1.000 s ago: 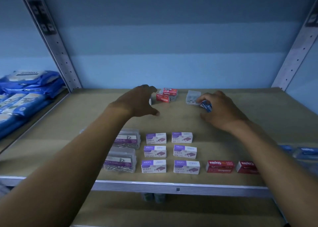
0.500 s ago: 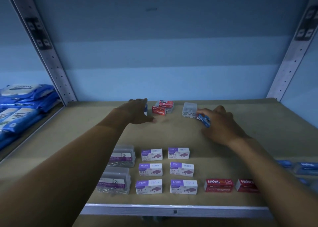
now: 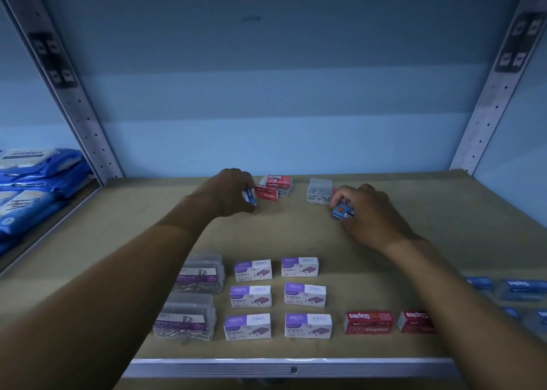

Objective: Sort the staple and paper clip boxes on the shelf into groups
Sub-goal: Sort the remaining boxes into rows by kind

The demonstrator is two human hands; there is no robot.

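Observation:
My left hand [image 3: 229, 193] grips a small blue box [image 3: 249, 196] at the back of the shelf, next to a pile of red staple boxes [image 3: 273, 187]. My right hand [image 3: 368, 213] holds another small blue box [image 3: 342, 211] just in front of a clear paper clip box [image 3: 319, 190]. Near the front lie several purple-and-white staple boxes [image 3: 278, 298] in two columns, two clear paper clip boxes [image 3: 192, 298] to their left and two red staple boxes [image 3: 368, 322] to their right.
Blue boxes [image 3: 521, 289] lie at the right edge of the wooden shelf [image 3: 296, 236]. Metal uprights [image 3: 74, 94] frame both sides. Blue packets [image 3: 32, 176] are stacked on the neighbouring shelf to the left.
My left hand has closed round a small blue box beside the red pile. My right hand has drawn its blue box slightly away from the clear box. The view has tilted upward.

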